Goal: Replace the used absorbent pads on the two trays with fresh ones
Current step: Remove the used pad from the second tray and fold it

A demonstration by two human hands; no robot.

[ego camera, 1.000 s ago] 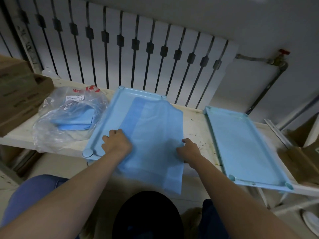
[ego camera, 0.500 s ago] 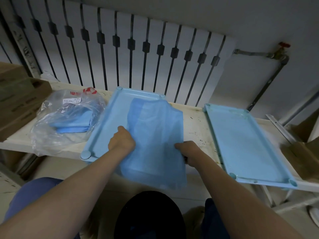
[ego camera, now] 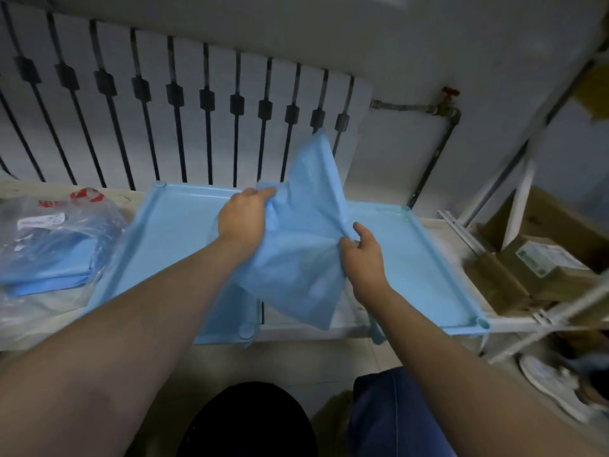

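Observation:
A light blue absorbent pad [ego camera: 301, 239] hangs crumpled in the air between the two trays, one corner sticking up toward the radiator. My left hand [ego camera: 242, 217] grips its upper left part. My right hand [ego camera: 361, 250] pinches its right edge. Under my left arm lies the left blue tray [ego camera: 174, 225], its floor bare. The right blue tray [ego camera: 425, 268] sits on the shelf to the right, partly hidden by the pad and my right arm. A clear plastic bag of folded blue pads [ego camera: 56, 255] lies at the left.
A white radiator with dark bars [ego camera: 178, 103] stands behind the shelf. A pipe with a red valve [ego camera: 445, 107] runs at the right. Cardboard boxes [ego camera: 534, 262] fill the right rack. A black bin [ego camera: 247, 420] sits below between my arms.
Both hands have lifted the pad off the left tray and bunched it up, moving it up and to the right. The camera view has shifted rightward and closer.

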